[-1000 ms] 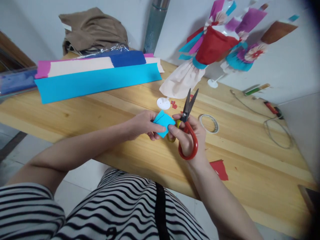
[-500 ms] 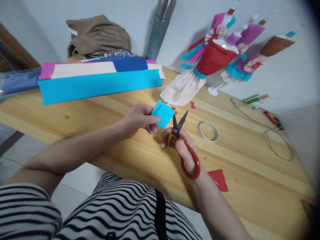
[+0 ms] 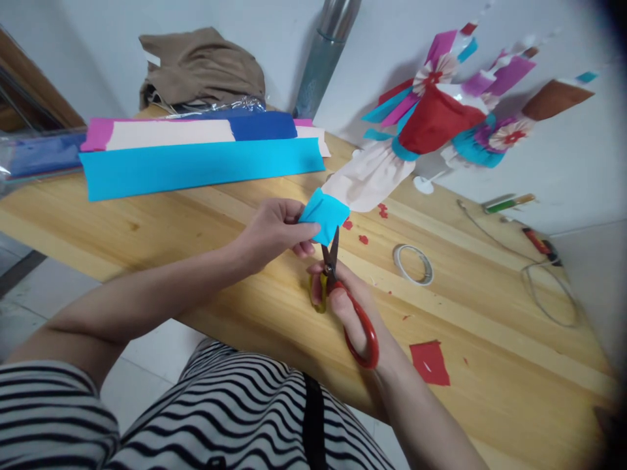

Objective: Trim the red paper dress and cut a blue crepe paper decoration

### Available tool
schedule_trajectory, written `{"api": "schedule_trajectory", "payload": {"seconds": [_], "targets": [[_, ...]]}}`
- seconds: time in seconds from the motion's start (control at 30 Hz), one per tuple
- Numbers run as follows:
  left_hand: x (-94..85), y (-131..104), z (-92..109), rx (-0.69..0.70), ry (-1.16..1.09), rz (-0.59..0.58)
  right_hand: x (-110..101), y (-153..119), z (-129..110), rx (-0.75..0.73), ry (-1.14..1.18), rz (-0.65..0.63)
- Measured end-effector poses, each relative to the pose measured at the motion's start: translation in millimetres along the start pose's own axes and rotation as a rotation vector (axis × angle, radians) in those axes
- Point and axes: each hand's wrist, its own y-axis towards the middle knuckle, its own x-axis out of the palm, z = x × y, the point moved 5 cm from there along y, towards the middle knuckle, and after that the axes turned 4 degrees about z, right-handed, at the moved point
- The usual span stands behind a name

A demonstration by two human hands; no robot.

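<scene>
Here's the left hand (image 3: 281, 228), closed in a pinch on the blue square (image 3: 327, 212), thumb flat across the top and fingers tucked underneath. The square is up in the air over the table (image 3: 509, 405), tilted, its upper corner in line with the pale skirt of the red-topped doll (image 3: 435, 124) beyond. Over to the right hand (image 3: 350, 310), curled round the scissors (image 3: 329, 269): thumb through the red loop, fingers at the yellow one, and the blades a little way apart! They point up at the square's lower right edge, right there at the paper, though whether any of it lies between them I cannot tell. On the wood just past the square, three small red cutouts (image 3: 363, 239); to the right of them a tape roll (image 3: 429, 269) lies flat, and nearer the person's right forearm sits a red scrap (image 3: 430, 364) with a pale mark on it. Look left and there's a long blue strip (image 3: 206, 168), in front of a pale strip (image 3: 171, 136) with a navy piece (image 3: 264, 127) at its right end. Behind those, a heap of brown cloth (image 3: 210, 72), and a metal-topped bottle (image 3: 321, 68) near the wall (image 3: 98, 39). More dolls (image 3: 558, 99) stand at the far right.
</scene>
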Motion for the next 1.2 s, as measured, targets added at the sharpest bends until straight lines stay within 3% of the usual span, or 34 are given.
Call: {"api": "schedule_trajectory", "payload": {"seconds": [1.2], "targets": [[2.2,-1.8,-6.2,-0.042,0.015,0.018,5.5,-4.4,10.9,0.127,0.002,0.084]]}}
